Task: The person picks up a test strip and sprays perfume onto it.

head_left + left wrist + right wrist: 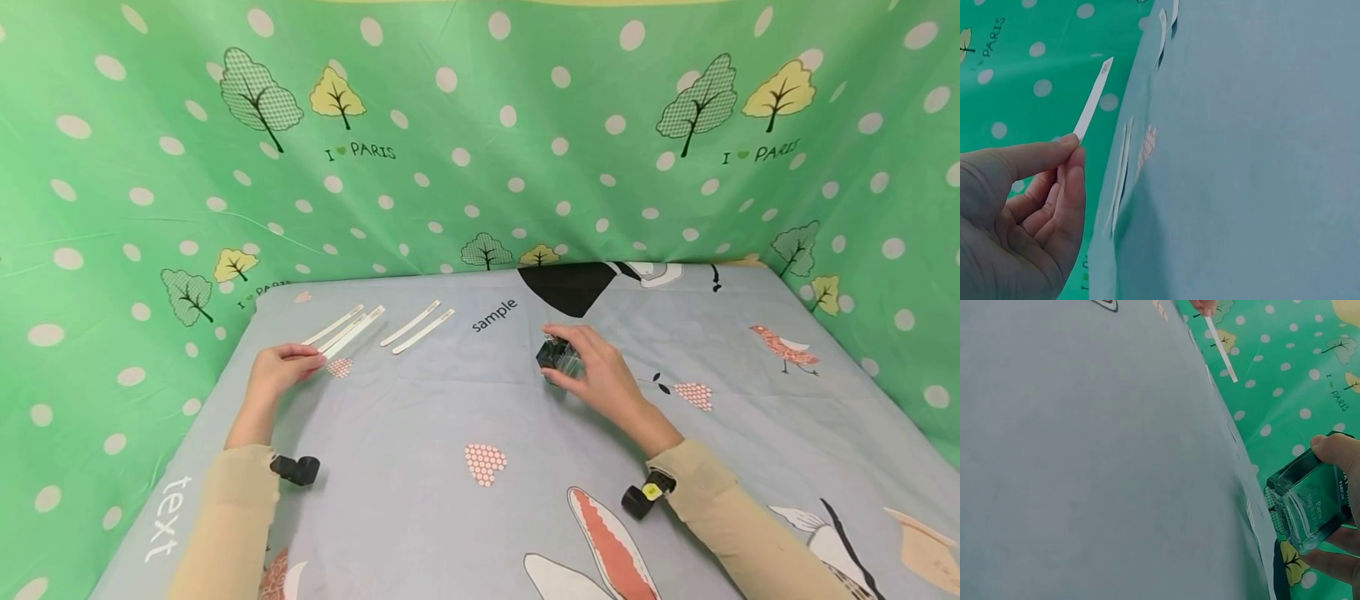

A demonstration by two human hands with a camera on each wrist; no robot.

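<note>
My left hand [287, 372] pinches the lower end of a white paper test strip [1092, 103] between thumb and fingertips, raised above the bed-like surface. Small print marks the strip's far end. Close beyond it, two similar strips [330, 327] lie side by side, partly covered in the head view. Further right rest two more strips [423, 332], slightly curved. A clear glass perfume bottle [1313, 503] with dark edges is in my right hand [600, 372], gripped between thumb and fingers and tilted sideways. Lettering shows on its glass.
A grey-blue printed cloth [420, 400] covers the flat surface, with hearts, a bird and words on it. Green dotted fabric [480, 183] hangs behind and along both sides. Each wrist carries a small black camera [300, 470].
</note>
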